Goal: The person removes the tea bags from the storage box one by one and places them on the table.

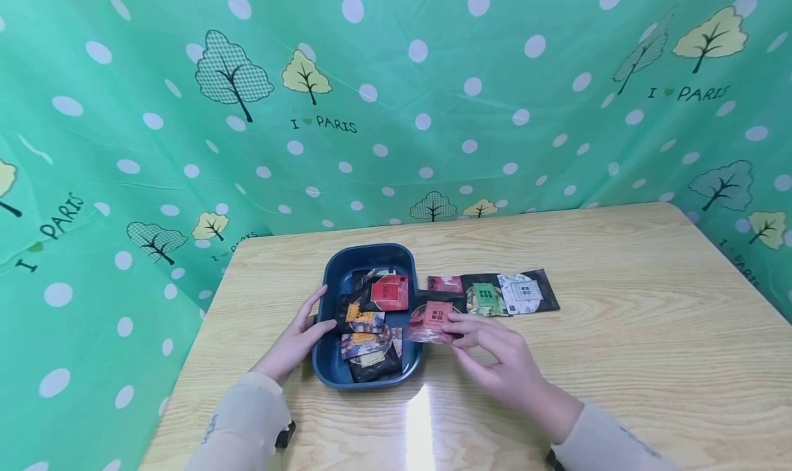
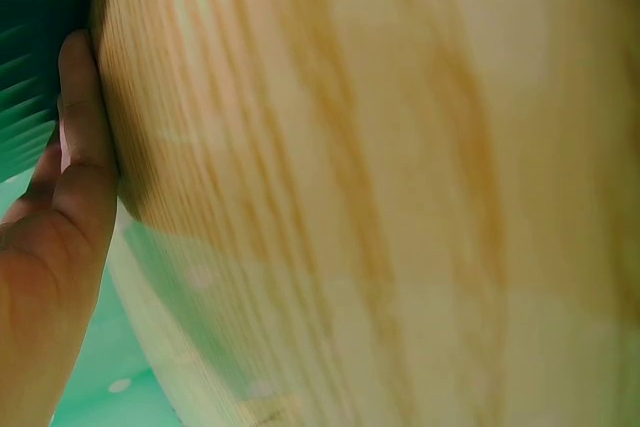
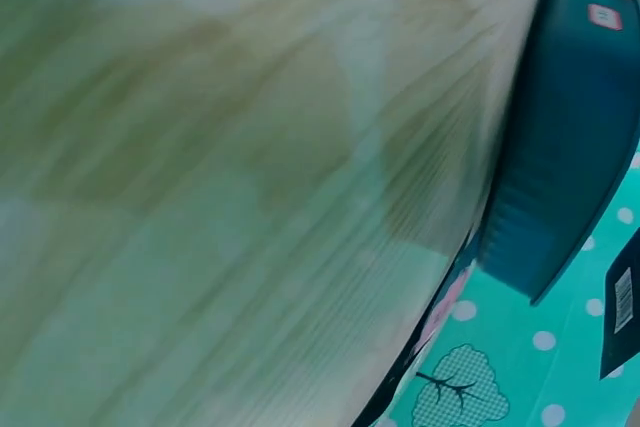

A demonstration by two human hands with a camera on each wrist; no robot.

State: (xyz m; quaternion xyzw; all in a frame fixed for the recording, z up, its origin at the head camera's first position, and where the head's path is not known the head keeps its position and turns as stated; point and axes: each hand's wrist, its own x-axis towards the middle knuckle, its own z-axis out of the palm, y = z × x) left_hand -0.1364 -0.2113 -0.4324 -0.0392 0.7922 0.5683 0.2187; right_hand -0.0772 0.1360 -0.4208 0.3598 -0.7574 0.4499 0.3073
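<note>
A dark blue plastic bin [image 1: 326, 375] stands on the table with several small printed sachets in it, among them a red-labelled one [image 1: 388, 292] and an orange-labelled one [image 1: 361, 318]. My left hand [image 1: 291, 344] holds the bin's left side, thumb over the rim; in the left wrist view its fingers [image 2: 85, 117] lie along the outer wall. Between thumb and fingers, my right hand [image 1: 501, 354] pinches a sachet with a pinkish-red label [image 1: 433, 318], raised beside the bin's right rim. That sachet's dark, barcoded back [image 3: 622, 307] shows in the right wrist view.
Right of the bin, three sachets lie in a row: a red one [image 1: 444, 283], partly covered by the held sachet, a green-labelled one [image 1: 486, 295] and a white-and-black one [image 1: 529, 291]. Behind the wooden table [image 1: 650, 306] hangs a green dotted cloth [image 1: 396, 100].
</note>
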